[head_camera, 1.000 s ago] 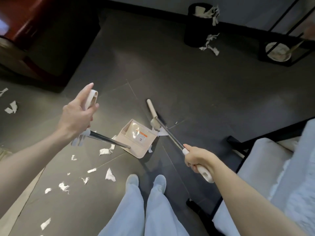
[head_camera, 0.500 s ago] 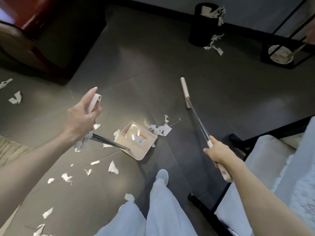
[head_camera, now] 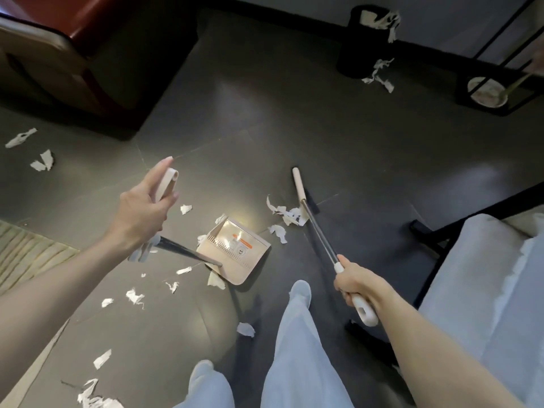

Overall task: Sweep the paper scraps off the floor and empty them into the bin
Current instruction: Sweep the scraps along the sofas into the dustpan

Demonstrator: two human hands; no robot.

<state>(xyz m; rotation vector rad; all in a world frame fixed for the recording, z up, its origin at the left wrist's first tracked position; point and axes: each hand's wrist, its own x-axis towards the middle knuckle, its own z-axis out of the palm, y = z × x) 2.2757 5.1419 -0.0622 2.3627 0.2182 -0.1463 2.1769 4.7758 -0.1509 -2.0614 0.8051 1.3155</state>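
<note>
The left hand (head_camera: 141,213) pinches the dustpan (head_camera: 235,254) by the top of its long handle. The dustpan sits on the floor (head_camera: 294,119), near the feet. The right hand (head_camera: 357,282) is wrapped tight round the broom (head_camera: 298,184) handle. The broom head touches a little heap of paper scraps (head_camera: 290,214) just right of the dustpan. More scraps lie on the left. The black bin (head_camera: 362,45) stands far away on the right.
</note>
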